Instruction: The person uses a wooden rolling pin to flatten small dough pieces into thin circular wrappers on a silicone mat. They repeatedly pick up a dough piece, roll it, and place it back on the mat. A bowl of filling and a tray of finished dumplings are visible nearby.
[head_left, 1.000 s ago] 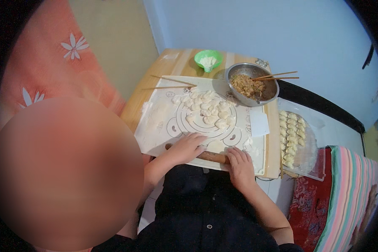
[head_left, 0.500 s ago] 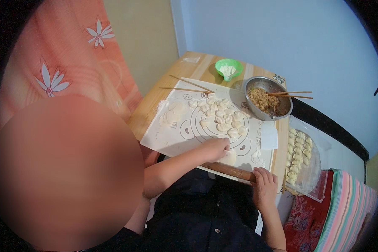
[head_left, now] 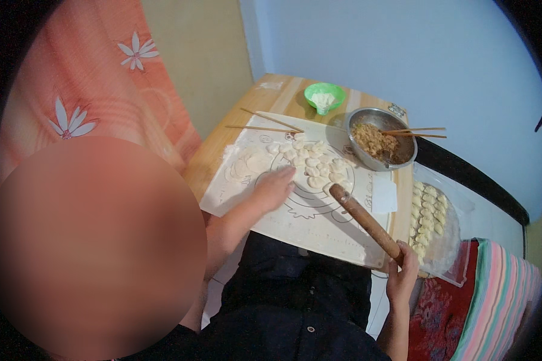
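Note:
My left hand (head_left: 275, 188) reaches over the white printed mat (head_left: 283, 231), its fingers drawn together at the near left edge of a cluster of small flattened dough pieces (head_left: 320, 166). What sits under those fingertips is hidden. Beside this hand, a pile of thin round dough wrappers (head_left: 250, 162) lies on the mat's left part. My right hand (head_left: 404, 271) is closed around the near end of a wooden rolling pin (head_left: 367, 221). The pin slants up and to the left, raised above the mat, its far end close to the dough pieces.
A steel bowl of filling (head_left: 373, 139) with chopsticks in it stands at the back right. Behind the mat is a green bowl of flour (head_left: 324, 96). Two sticks (head_left: 265, 128) lie at the far left. Rows of dumplings (head_left: 428, 210) fill part of a clear tray right of the table.
My right hand has lifted the rolling pin off the mat's near edge and swung it upright-left. My left hand has moved away to the upper left; the wrapper near the pin is gone from there.

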Motion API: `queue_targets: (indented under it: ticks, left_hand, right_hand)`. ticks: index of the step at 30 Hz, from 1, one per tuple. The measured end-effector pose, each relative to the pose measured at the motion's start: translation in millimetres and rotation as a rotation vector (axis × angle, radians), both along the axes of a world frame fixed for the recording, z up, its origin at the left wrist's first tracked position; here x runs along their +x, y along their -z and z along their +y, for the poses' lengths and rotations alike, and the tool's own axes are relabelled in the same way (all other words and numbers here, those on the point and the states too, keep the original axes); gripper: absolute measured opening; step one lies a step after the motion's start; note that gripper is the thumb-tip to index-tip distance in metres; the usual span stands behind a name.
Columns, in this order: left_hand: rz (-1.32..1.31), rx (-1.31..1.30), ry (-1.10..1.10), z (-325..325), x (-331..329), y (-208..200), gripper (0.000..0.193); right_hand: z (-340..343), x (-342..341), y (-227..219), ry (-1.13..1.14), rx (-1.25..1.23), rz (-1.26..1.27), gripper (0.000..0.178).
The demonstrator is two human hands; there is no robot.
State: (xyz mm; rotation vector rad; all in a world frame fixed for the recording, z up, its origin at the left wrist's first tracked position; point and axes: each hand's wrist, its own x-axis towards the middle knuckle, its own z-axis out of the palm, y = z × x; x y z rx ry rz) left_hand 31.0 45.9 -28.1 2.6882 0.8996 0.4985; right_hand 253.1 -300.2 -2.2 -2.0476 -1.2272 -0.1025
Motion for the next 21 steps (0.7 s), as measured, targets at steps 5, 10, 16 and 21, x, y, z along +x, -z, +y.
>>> queue_targets:
  ticks: [5,10,16,21]
  left_hand:
    - [0.157,-0.150,0.099,-72.9,18.2,-4.8,0.065]
    - [0.197,-0.013,0.347,-120.0,13.1,2.2,0.073]
    - [0.105,-0.038,0.374,-104.8,8.6,2.3,0.060]
    - [-0.264,0.054,0.274,-100.6,-26.4,-23.7,0.045]
  right_hand:
    - [-10.3,4.1,4.3,0.035,0.082,0.175,0.045]
    - [-6.2,6.7,10.6,-0.012,0.102,0.246,0.043]
    - [43.1,-2.3,-1.1,-0.050,-0.023,0.155,0.038]
    - [72.0,-11.2,-5.9,-0.170,-0.150,0.068,0.037]
